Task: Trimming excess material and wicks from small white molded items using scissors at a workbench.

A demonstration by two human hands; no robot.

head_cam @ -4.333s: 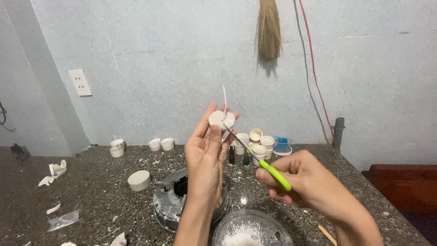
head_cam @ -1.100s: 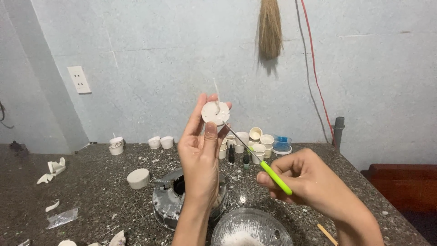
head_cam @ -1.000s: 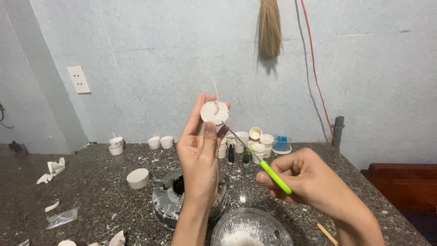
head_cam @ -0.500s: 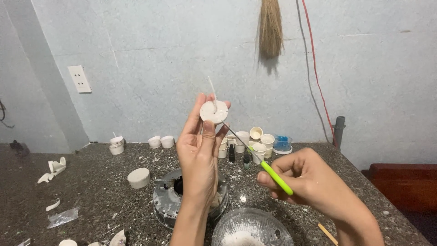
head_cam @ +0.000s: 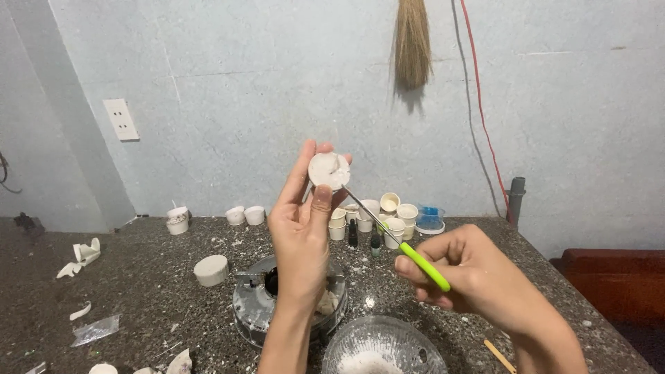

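My left hand (head_cam: 303, 232) is raised in front of me and holds a small round white disc (head_cam: 328, 170) between thumb and fingertips. My right hand (head_cam: 463, 273) grips small scissors with a green handle (head_cam: 424, 266). The metal blades (head_cam: 362, 209) reach up and left, and their tip touches the lower edge of the disc. No wick stands above the disc now.
A speckled dark stone counter (head_cam: 131, 291) bears a round metal pot (head_cam: 253, 308), a glass bowl with white powder (head_cam: 383, 346), a white puck (head_cam: 210, 270), several small white cups (head_cam: 388, 211), a blue lid (head_cam: 430, 217), small dark bottles and white scraps (head_cam: 80, 255).
A thin white wick stood up from the disc earlier; it grew shorter and is gone now. The left hand turned the disc slightly. The scissors stayed at the disc's edge.
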